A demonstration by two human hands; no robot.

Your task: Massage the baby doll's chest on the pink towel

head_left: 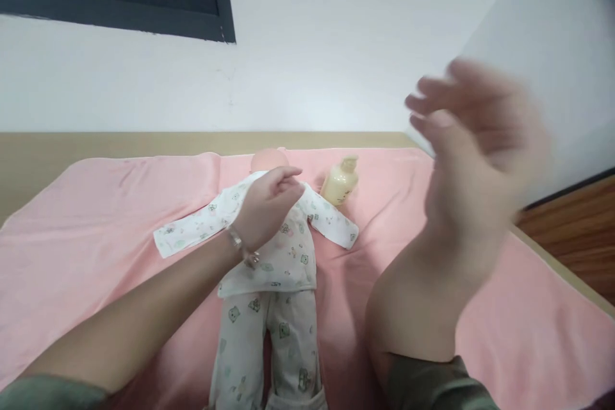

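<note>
A small white patterned top [288, 262] and matching trousers [293, 327] lie stretched out on a pink cloth, with a rounded skin-toned head [269, 159] showing above the collar. My left hand [269, 205] is over the chest of the top, fingers bent toward the thumb, with nothing seen in it; a bracelet circles its wrist. Raised at the right, my right hand [475, 141] is blurred, its fingers curved and apart from the thumb, holding nothing. A pale yellow pump bottle [340, 184] leans beside the right-hand sleeve.
The pink cloth [120, 205] covers a light wooden surface [29, 166] against a white wall. A dark window frame [206, 6] is at the upper left. Brown wood [576, 230] shows at the right edge.
</note>
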